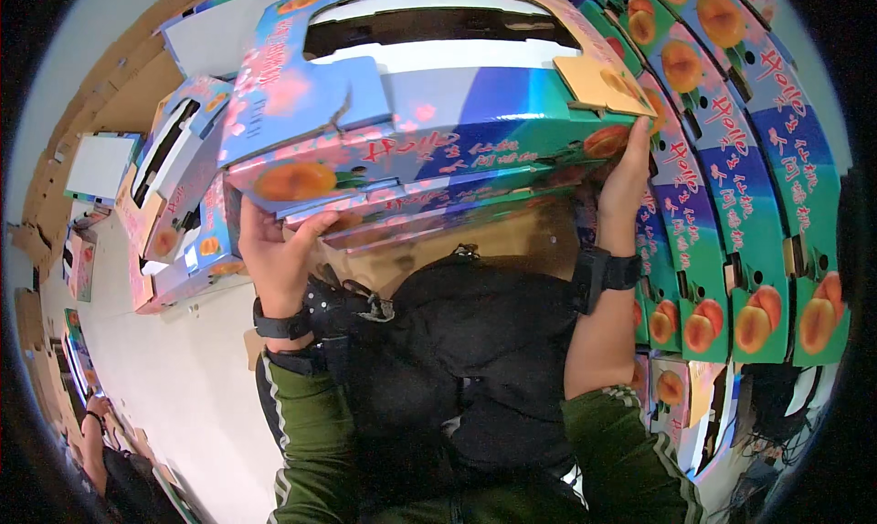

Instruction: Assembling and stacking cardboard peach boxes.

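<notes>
A printed cardboard fruit box [438,113], blue, pink and green with peach pictures, is held in front of me. Its top has a wide cut-out with white flaps and a dark gap inside. My left hand [274,245] grips its near left corner, thumb apart from the fingers, which are partly hidden under the box. On the near right corner, my right hand [626,172] presses with its palm and fingers along the side. Below the front edge shows another printed edge [402,218]; I cannot tell whether it belongs to a second box.
Several matching boxes [767,158] are stacked closely along the right. Left of me, more boxes [178,177] stand on a pale surface [137,341]. Another person's arm [94,442] reaches to a box at the lower left. An open box [690,405] sits low on the right.
</notes>
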Tool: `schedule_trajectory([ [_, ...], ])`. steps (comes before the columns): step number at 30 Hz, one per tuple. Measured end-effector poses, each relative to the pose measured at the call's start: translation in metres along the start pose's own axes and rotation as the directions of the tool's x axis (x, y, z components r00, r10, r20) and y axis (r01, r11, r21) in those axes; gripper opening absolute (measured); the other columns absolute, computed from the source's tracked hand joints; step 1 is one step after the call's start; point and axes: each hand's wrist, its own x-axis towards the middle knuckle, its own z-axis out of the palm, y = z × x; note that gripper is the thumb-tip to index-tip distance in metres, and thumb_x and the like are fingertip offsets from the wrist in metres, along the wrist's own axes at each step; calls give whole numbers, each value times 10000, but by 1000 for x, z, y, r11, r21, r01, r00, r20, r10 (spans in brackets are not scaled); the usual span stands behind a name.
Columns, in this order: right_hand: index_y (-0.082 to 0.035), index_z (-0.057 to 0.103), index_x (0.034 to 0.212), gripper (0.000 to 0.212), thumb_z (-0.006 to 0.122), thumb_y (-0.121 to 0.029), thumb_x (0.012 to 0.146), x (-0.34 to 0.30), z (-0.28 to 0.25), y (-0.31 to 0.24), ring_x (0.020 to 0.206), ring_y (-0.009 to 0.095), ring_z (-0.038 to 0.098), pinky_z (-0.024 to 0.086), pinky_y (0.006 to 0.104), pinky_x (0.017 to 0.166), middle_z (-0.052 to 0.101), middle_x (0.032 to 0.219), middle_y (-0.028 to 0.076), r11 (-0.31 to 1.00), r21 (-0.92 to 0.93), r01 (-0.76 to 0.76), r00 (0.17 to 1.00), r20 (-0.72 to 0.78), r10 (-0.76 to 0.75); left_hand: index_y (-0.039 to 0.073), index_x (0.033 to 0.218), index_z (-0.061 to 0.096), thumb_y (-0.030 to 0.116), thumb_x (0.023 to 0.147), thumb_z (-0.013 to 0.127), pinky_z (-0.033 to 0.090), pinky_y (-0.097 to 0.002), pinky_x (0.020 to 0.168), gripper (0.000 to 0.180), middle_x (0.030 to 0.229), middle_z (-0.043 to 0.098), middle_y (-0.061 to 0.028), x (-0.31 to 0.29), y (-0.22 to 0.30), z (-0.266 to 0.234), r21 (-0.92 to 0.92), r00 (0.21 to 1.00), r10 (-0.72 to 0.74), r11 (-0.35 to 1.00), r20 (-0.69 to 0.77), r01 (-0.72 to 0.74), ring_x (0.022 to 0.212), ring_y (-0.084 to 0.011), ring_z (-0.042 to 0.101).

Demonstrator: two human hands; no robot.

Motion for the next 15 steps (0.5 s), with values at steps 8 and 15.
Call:
schedule_trajectory([
  [8, 64, 518, 1242, 649, 309, -516, 1040, -1, 0, 5, 1116, 286, 521, 354, 373, 997, 572, 1198, 193, 997, 63, -41, 999, -4, 41, -25, 1246, 505, -28, 703, 834, 460, -330, 970, 634, 1194, 612, -103, 1, 1, 3, 35, 1000, 5, 999, -1, -5, 1098, -198, 588],
  [15, 66, 501, 1265, 631, 301, -490, 1044, -4, 1, 11, 1134, 347, 513, 348, 400, 1006, 559, 1224, 215, 996, -39, 85, 996, -12, -85, -29, 1229, 509, -18, 743, 810, 487, -323, 925, 572, 1183, 612, -105, 2, -4, 2, 25, 1000, 18, 1000, 25, -19, 1075, -186, 596],
])
